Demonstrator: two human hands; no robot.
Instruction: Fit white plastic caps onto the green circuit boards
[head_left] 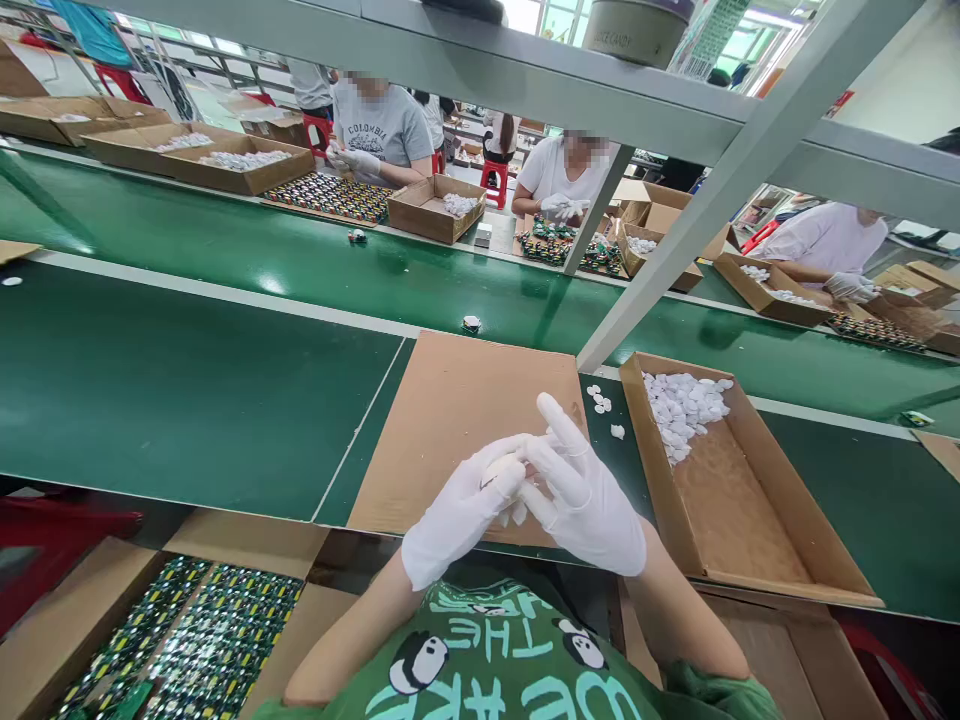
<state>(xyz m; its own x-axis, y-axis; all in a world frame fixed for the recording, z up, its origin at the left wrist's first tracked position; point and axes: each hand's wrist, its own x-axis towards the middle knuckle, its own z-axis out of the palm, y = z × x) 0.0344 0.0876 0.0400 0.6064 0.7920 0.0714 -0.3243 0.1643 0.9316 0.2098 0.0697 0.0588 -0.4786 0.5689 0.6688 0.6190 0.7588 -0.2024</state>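
My left hand [466, 502] and my right hand [589, 500], both in white gloves, meet above a flat cardboard sheet [457, 395] at the bench's front edge. The left fingers are curled, thumb on top, around something small that the gloves mostly hide. Against it press fingers of the right hand, while one right finger points up and away. What lies between the hands I cannot make out. Just right of the sheet lie several small white discs [600, 398] and a crumpled white bit [617, 432].
At right stands a shallow cardboard box [750, 520] with a heap of white pieces [682, 405]. A green belt [337, 275] crosses beyond, carrying a small assembly [471, 324]. Circuit boards [225, 630] fill a box at lower left. A slanted metal post [675, 240] rises ahead; co-workers sit opposite.
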